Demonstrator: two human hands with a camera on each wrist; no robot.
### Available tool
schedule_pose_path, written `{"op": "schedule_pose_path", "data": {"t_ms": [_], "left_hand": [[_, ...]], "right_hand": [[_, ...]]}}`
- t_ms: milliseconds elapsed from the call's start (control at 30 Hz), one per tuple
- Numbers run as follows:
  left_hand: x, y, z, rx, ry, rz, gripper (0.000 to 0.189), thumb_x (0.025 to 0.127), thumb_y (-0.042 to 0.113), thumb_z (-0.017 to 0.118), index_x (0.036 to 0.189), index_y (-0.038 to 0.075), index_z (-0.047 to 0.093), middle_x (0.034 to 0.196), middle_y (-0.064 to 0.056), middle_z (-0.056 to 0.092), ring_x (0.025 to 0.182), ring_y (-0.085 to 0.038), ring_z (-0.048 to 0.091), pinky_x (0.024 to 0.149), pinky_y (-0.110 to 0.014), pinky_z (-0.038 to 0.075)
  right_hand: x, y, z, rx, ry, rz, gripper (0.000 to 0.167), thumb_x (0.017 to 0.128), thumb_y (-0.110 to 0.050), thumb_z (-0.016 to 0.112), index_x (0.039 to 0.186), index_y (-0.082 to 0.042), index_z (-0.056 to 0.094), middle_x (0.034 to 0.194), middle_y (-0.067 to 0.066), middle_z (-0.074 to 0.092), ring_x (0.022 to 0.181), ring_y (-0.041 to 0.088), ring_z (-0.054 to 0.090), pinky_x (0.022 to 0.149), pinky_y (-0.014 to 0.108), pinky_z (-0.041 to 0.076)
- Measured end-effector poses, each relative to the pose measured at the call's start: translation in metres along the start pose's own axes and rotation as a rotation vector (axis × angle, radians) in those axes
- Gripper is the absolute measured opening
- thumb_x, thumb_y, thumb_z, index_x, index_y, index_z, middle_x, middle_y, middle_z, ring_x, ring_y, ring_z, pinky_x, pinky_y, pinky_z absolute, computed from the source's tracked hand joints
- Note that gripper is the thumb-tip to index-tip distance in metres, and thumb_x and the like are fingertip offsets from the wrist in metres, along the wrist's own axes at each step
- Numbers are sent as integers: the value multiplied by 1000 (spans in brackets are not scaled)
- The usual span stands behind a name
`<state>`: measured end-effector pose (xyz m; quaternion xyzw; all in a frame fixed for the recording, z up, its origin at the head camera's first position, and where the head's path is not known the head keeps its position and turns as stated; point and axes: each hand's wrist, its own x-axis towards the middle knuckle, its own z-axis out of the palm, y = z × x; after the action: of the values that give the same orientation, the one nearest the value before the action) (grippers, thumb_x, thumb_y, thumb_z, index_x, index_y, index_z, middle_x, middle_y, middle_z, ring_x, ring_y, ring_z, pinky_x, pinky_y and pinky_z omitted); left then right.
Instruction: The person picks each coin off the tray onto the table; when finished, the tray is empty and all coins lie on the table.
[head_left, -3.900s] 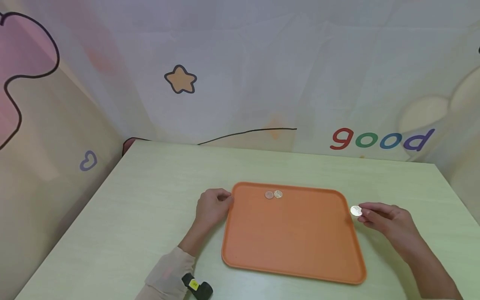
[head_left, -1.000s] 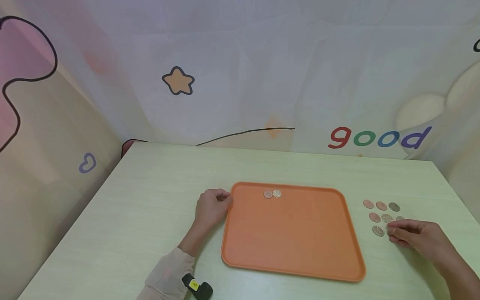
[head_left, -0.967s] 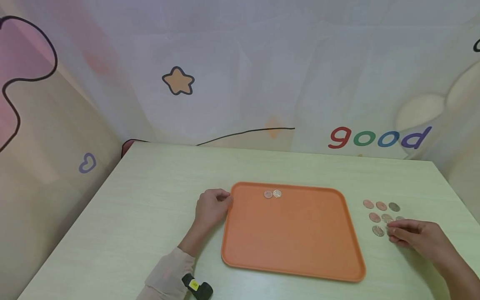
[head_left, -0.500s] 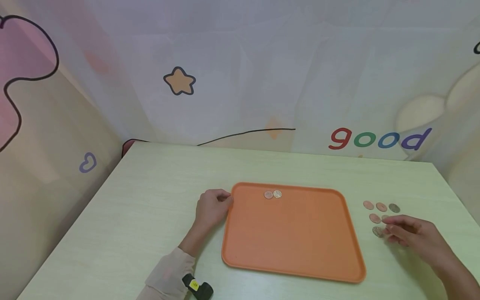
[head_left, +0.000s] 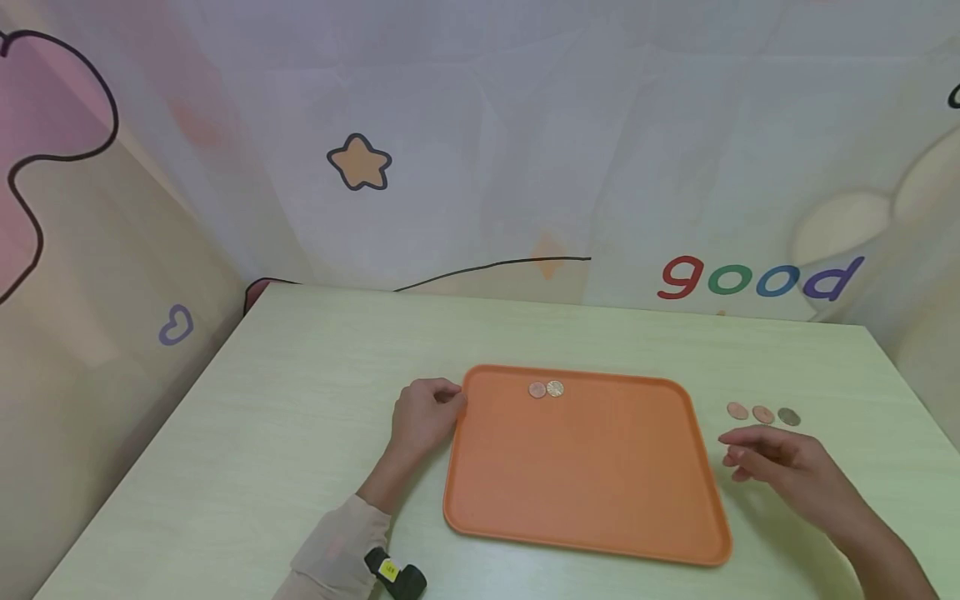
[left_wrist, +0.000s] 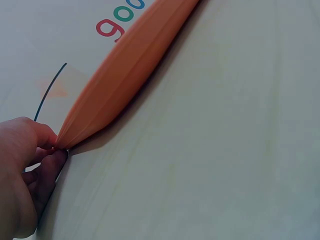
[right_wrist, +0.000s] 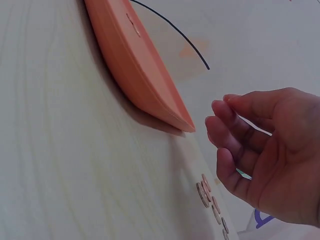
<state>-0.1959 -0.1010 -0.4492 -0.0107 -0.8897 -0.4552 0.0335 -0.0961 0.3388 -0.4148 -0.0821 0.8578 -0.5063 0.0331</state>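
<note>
At the left, my left hand (head_left: 423,418) pinches the upper left edge of an orange tray (head_left: 585,475). In the left wrist view its thumb and fingers meet at the tray's corner. Two coins, one coppery (head_left: 537,390) and one silvery (head_left: 555,388), lie side by side near the tray's far rim. Just right of the tray, my right hand (head_left: 787,471) hovers with fingers loosely bent and no coin showing between them. Beyond it on the table lie a copper coin (head_left: 737,411), another copper coin (head_left: 763,414) and a darker coin (head_left: 789,416); the hand hides other coins nearer.
The tray rests on a pale green table (head_left: 300,400). Several coins (right_wrist: 215,212) appear in rows beyond the tray in the right wrist view. A printed cloth backdrop (head_left: 480,167) rises behind the table. A black wrist device (head_left: 397,575) shows by the left sleeve.
Earlier my right hand carried a silvery coin beside the tray, then was down at the coin rows. It has since lifted off and moved left toward the tray. The left hand stays put.
</note>
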Motion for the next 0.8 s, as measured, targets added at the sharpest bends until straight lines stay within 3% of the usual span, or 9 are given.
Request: {"op": "schedule_pose_path", "data": {"t_ms": [100, 200, 433, 667, 800], "left_hand": [[-1, 0, 0, 4, -1, 6, 16, 88, 18, 68, 93, 11, 81, 82, -4, 78, 69, -8, 65, 64, -26, 51], [-1, 0, 0, 4, -3, 6, 16, 88, 18, 68, 93, 10, 81, 82, -4, 78, 69, -9, 65, 64, -26, 51], [-1, -1, -1, 1, 4, 14, 16, 88, 17, 67, 92, 10, 81, 82, -4, 78, 69, -10, 66, 64, -26, 52], [-1, -1, 0, 4, 1, 13, 17, 88, 17, 67, 92, 10, 81, 83, -4, 79, 70, -10, 66, 65, -27, 52], [-1, 0, -1, 5, 2, 6, 16, 88, 18, 68, 92, 11, 81, 84, -4, 79, 72, -11, 67, 67, -27, 52]], "right_hand": [[4, -5, 10, -42, -24, -17, 18, 99, 1, 58, 111, 0, 71, 90, -19, 73, 77, 4, 70, 70, 18, 57], [9, -10, 20, -68, -42, -31, 19, 98, 0, 60, 112, 11, 67, 93, -21, 73, 79, 2, 69, 71, 18, 57], [21, -24, 39, -80, -86, -34, 22, 99, -8, 61, 115, 6, 68, 98, -21, 72, 87, -5, 66, 75, 15, 55], [39, -42, 55, -139, -149, -50, 22, 100, -11, 62, 117, 0, 70, 109, 9, 74, 91, -6, 61, 79, 16, 53], [49, -51, 63, -131, -170, -34, 23, 99, -11, 63, 117, 1, 70, 111, 14, 73, 89, -3, 61, 78, 18, 53]]}}
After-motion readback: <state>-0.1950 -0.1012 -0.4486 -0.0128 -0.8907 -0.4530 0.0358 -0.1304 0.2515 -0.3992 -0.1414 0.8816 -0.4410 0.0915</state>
